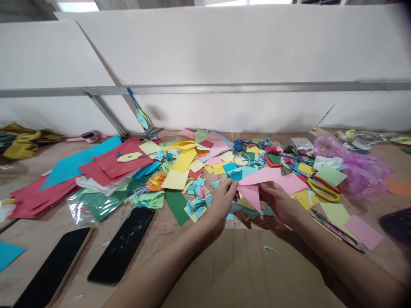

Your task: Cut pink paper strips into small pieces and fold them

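Pink paper [251,196] partly hides the right hand [278,202]. The view's left edge cuts off a blue sheet [9,255], the bottom edge a smartphone [53,270].

Black phone [121,246] just beside a tan-edged phone [54,266]

Your brown tabletop [150,239] carries two black phones [122,246] left of your left hand [223,194], a heap of colored paper [183,160] beyond both hands, a cardboard sheet [247,273] on your side of them, and scissors [326,220] and a purple plastic bag [359,173] right of your right hand [278,201].
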The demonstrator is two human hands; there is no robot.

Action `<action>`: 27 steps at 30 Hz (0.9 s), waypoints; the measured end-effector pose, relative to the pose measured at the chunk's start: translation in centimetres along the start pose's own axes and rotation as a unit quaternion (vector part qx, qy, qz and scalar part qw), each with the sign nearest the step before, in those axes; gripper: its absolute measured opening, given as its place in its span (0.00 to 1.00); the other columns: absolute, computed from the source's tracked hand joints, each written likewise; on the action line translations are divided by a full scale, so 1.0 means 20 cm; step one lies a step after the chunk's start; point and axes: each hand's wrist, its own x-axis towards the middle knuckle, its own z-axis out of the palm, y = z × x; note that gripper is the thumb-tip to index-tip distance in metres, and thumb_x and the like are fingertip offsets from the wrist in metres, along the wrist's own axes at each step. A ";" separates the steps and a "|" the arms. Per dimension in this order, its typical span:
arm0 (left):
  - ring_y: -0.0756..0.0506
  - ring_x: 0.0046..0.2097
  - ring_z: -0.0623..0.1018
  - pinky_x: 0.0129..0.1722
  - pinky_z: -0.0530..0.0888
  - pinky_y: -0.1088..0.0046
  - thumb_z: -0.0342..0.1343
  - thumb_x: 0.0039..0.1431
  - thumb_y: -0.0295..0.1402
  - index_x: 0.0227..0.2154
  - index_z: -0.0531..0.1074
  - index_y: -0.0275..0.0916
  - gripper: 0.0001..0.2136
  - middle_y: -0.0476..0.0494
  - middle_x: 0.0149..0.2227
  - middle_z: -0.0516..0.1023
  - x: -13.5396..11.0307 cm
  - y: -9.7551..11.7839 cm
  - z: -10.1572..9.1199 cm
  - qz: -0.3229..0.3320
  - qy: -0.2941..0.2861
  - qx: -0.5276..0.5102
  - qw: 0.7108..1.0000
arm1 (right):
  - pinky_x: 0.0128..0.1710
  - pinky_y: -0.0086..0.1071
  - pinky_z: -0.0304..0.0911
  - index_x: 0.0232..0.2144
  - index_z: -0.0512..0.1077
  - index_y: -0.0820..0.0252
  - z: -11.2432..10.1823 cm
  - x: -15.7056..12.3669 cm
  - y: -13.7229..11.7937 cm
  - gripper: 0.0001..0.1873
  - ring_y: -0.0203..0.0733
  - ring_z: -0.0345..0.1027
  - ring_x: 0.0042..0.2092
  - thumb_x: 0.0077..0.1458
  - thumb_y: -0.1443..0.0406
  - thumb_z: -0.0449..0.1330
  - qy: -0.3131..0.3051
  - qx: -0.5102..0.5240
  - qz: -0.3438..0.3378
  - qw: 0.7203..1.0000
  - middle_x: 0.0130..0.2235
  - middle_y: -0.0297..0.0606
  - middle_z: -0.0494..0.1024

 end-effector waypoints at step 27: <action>0.49 0.30 0.70 0.31 0.64 0.73 0.53 0.63 0.45 0.27 0.70 0.39 0.16 0.50 0.26 0.71 -0.06 -0.03 0.04 0.023 0.014 0.039 0.999 | 0.32 0.38 0.69 0.28 0.79 0.62 0.00 0.00 0.04 0.16 0.45 0.73 0.28 0.43 0.56 0.74 0.039 0.045 0.073 0.996 0.27 0.41 0.81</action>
